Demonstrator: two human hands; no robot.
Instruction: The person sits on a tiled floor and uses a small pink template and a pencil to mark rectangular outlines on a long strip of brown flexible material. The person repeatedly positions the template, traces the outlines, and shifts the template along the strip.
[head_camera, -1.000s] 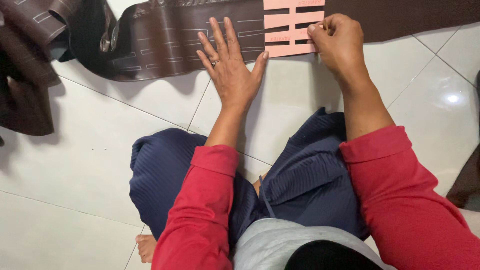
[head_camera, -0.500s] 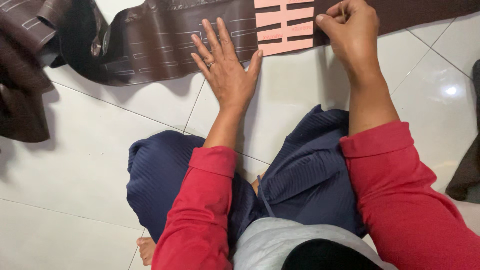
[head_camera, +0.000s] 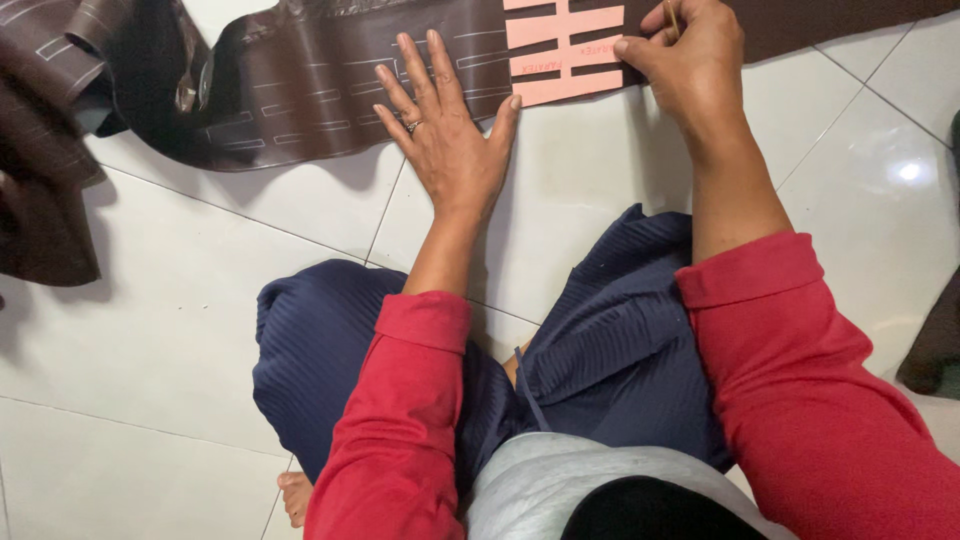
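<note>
A long strip of dark brown leather-like material (head_camera: 300, 90) lies across the white tiled floor at the top of the view, with thin marked lines on it. A pink slotted template (head_camera: 560, 50) rests on the strip. My left hand (head_camera: 450, 140) lies flat with spread fingers, pressing the strip just left of the template. My right hand (head_camera: 690, 60) sits at the template's right edge, its fingers pinched on a thin pen-like stick (head_camera: 672, 15) and its thumb on the pink card.
More dark brown material (head_camera: 45, 150) is bunched at the far left. Another dark piece (head_camera: 935, 350) lies at the right edge. I sit cross-legged in navy trousers (head_camera: 330, 350) on white floor tiles (head_camera: 150, 350), a bare foot (head_camera: 295, 495) showing below.
The view has shifted slightly; my right hand has moved up along the template's right edge. My left hand has stayed flat on the strip.
</note>
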